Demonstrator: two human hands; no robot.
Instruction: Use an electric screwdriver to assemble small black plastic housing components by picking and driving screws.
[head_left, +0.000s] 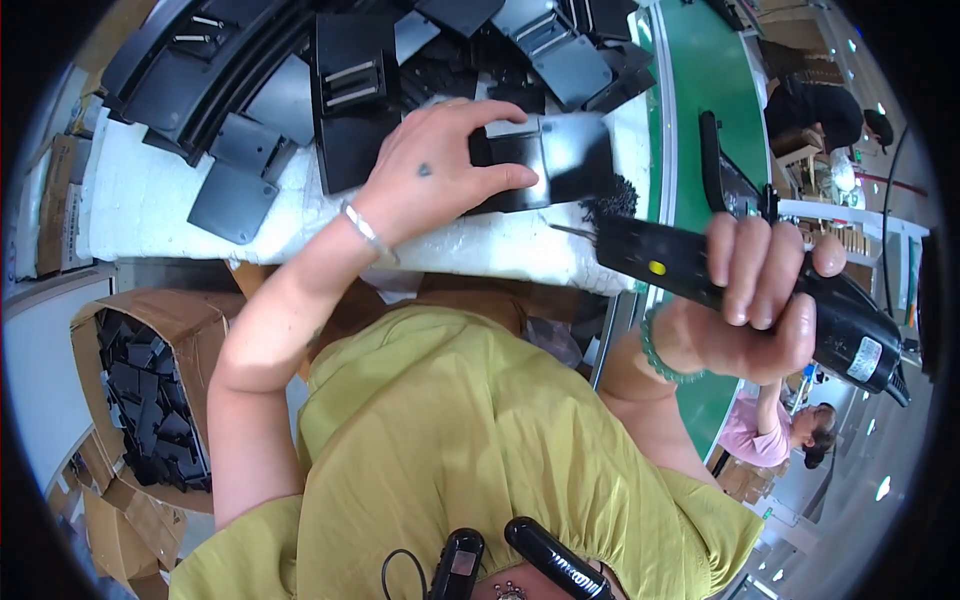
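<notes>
My left hand [435, 165] rests on a black plastic part [578, 150] lying on the worktable. Its thumb and index finger are curled about the raised middle of the part, where a shiny metal strip shows. In my right hand [765, 290] is a black electric screwdriver [655, 250] with a yellow dot on its body, the fingers wrapped around it. Its thin bit points left, just below the part and apart from it. Beside the part's right edge sits a small heap of dark screws [612, 198].
More black plastic parts [235, 190] crowd the left and back of the white-covered table [480, 245]. At lower left a cardboard box [190, 310] holds many black pieces. A green surface [690, 120] runs along the right, with a black device [735, 180] and other people beyond.
</notes>
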